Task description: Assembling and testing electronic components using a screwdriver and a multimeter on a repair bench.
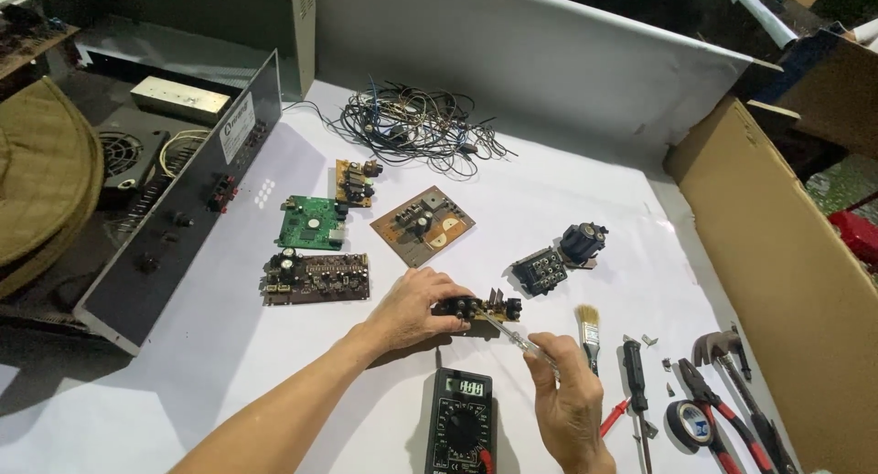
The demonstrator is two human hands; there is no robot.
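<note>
Left hand [413, 309] grips circuit board [480, 308]; right hand [569, 396] just beside.

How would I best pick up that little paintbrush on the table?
Grab the paintbrush by its dark handle, the end nearer the person, coming from above. It lies flat with the pale bristles pointing away, and the right hand and a black screwdriver lie close beside it, so the handle's top looks easiest to reach.

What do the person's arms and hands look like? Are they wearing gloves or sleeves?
No gloves and no sleeves show. The left hand and right hand are both bare, and the left forearm is uncovered right down to the picture's edge. I can't see any watch, ring or bracelet on either one.
</note>
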